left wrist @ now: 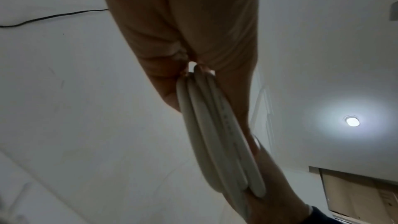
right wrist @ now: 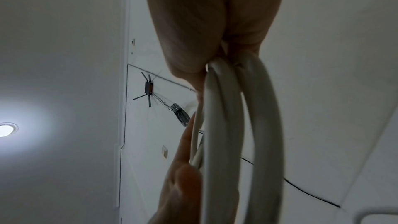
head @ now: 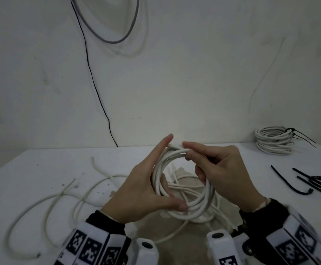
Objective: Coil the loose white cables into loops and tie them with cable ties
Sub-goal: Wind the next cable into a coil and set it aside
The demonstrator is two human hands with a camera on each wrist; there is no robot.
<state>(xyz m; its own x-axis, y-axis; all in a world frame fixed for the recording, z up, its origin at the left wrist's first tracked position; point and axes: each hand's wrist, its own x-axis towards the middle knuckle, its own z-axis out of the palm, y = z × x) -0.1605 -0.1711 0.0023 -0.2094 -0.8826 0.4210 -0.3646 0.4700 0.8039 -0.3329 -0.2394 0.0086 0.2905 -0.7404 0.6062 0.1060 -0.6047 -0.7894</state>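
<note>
Above the tabletop [head: 41,169], the white coil [head: 182,188] sat in both grips: left hand [head: 142,192] cradling with thumb hooked under, right hand [head: 223,175] pinching its top. Light but springy, I judged; best held where the turns bunch.

Dim, soft pictures; ceiling lamp [left wrist: 352,121] glares, wide-angle edges bend

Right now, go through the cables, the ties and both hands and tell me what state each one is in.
Coil in hand: looped, untied, held above the table.
Left hand: grips the coil's left side.
Right hand: pinches the coil's top.
Loose cables: uncoiled on the table.
Finished coil: tied with a black tie.
Spare cable ties: lying unused.
</note>
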